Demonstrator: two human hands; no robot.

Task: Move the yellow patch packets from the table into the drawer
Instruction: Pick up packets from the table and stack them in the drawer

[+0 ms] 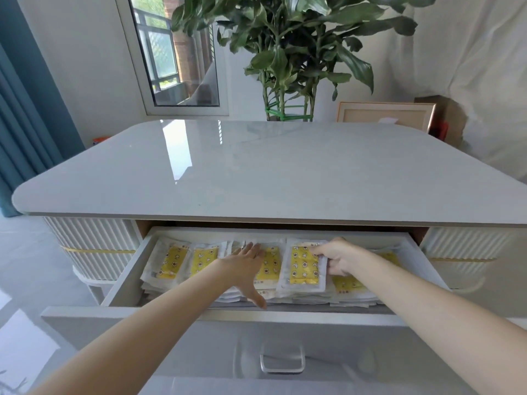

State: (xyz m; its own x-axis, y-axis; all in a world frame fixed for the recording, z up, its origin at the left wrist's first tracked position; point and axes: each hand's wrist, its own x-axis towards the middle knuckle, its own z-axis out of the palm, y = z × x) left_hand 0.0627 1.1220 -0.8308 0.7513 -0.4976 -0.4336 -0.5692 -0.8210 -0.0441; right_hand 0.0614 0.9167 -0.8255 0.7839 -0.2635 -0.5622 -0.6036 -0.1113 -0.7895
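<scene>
Your left hand (245, 267) lies flat, fingers straight, steadying the stacked yellow-printed clear patch packets (174, 260) in the open white drawer (127, 273), while your right hand (340, 259) pinches the top packet (303, 266) by its edge, likely to seat it.

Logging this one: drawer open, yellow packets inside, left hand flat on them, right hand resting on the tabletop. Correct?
Not quite. The head view shows the right hand inside the drawer, gripping a packet, not on the tabletop. The rest holds.
</scene>
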